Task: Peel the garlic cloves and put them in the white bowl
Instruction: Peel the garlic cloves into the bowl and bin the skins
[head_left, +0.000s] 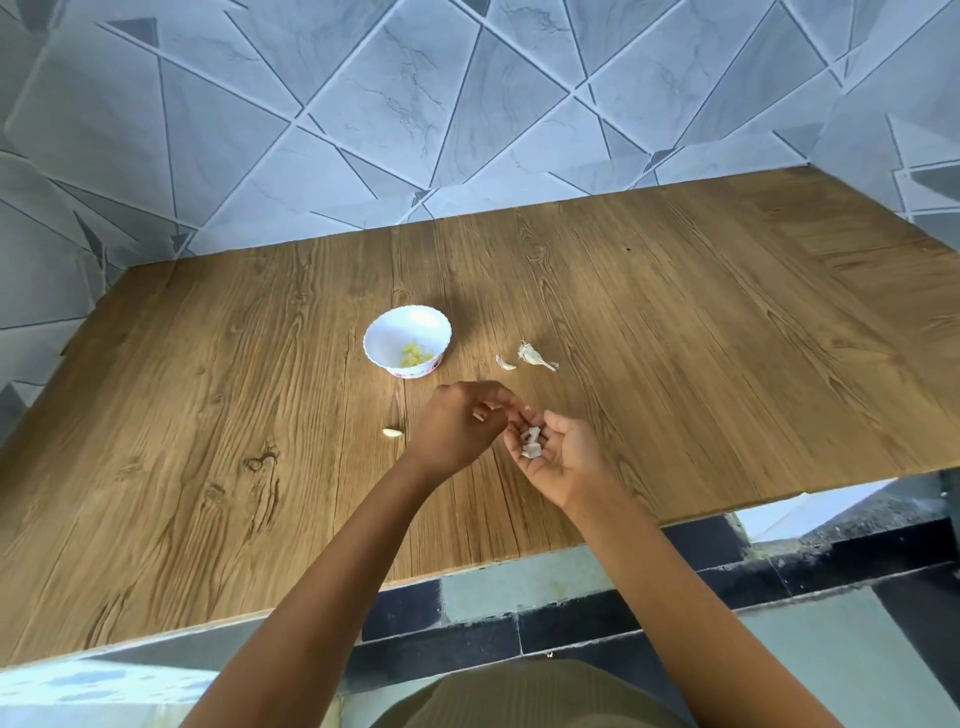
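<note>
Two hands meet over the desk

Head view: the right hand (558, 460) lies palm up, fingers cupped round papery garlic pieces (531, 441). The left hand (457, 428) curls its fingers beside them — whether it pinches anything, I cannot tell. The white bowl (387, 335) sits mid-desk (675, 312), peeled garlic (415, 356) inside. One clove (392, 432) lies nearer the near edge — just left of the hands.
</note>
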